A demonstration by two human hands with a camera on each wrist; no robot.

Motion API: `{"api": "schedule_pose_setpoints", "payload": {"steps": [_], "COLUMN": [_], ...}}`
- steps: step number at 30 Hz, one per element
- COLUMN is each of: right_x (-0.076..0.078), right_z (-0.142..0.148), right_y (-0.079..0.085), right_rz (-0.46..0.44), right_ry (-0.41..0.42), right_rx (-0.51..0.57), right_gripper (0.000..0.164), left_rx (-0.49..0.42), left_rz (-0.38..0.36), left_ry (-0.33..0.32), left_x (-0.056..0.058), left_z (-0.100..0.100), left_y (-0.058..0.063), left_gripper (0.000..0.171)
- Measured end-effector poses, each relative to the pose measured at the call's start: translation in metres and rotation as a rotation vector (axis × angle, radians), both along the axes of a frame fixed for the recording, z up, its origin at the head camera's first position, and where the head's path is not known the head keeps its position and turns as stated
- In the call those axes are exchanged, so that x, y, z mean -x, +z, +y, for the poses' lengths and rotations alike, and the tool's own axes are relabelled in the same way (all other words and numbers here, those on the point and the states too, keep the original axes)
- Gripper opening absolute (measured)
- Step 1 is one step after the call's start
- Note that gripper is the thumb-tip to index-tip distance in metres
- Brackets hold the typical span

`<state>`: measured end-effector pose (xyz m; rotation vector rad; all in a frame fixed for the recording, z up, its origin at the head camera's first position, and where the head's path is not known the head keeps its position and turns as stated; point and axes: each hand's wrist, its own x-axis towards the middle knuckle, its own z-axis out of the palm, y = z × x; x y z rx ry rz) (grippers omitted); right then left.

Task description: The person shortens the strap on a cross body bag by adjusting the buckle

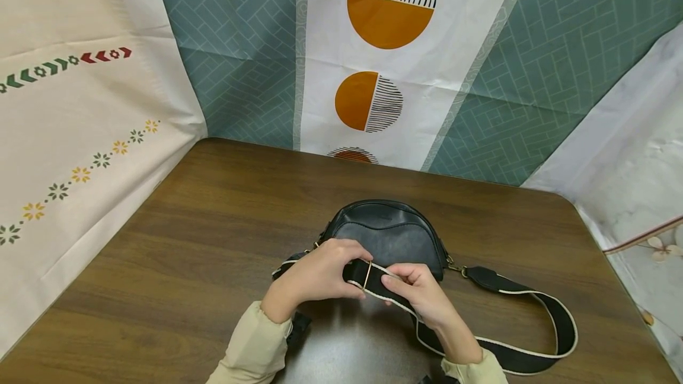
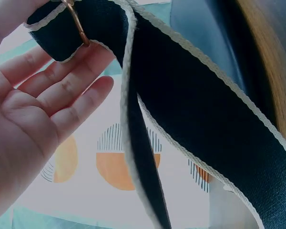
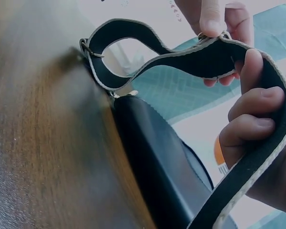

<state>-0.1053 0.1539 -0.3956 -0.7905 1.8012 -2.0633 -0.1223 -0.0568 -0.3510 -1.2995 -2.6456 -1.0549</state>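
Note:
A black half-round leather bag [image 1: 392,239] stands on the table behind both hands. Its black webbing strap [image 1: 562,325] has cream edging and loops out over the table at the right. My left hand [image 1: 322,271] pinches the strap beside a thin gold slider buckle [image 1: 367,275]; in the left wrist view, that hand's [image 2: 33,109] lower fingers are extended under the webbing. To the right of the buckle, my right hand [image 1: 424,295] grips the strap between thumb and fingers. The right wrist view shows the right fingers [image 3: 257,105] curled against the webbing, with the bag's dark side [image 3: 152,157] below.
The brown wooden table [image 1: 176,253] extends around the bag. Patterned cloth [image 1: 240,76] hangs behind it, with white cloth [image 1: 80,105] along the left side. A metal clasp [image 1: 456,266] joins the strap to the bag's right end.

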Motion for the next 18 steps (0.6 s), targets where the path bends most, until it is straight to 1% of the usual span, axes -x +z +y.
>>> {"api": "schedule_pose_setpoints", "payload": {"steps": [6,14,18], "right_x": [0.0004,0.0003,-0.0007], "right_z": [-0.0008,-0.001,-0.0031], "right_y": [0.0016,0.0024,0.003], "right_rz": [-0.029,-0.049,-0.047], "right_ry": [-0.009,-0.046,-0.05], "right_rx": [0.035,0.014,0.017], "right_gripper": [0.027,0.029,0.028], "left_rx": [-0.016,-0.037,-0.05], "left_rz": [-0.002,0.018,0.013], "left_ry": [-0.002,-0.008,-0.021], "left_x": [0.0006,0.0005,-0.0008], "left_z": [0.0008,0.0022,0.0043], "left_y": [0.0014,0.0017,0.002], "left_gripper": [0.044,0.043,0.045]}}
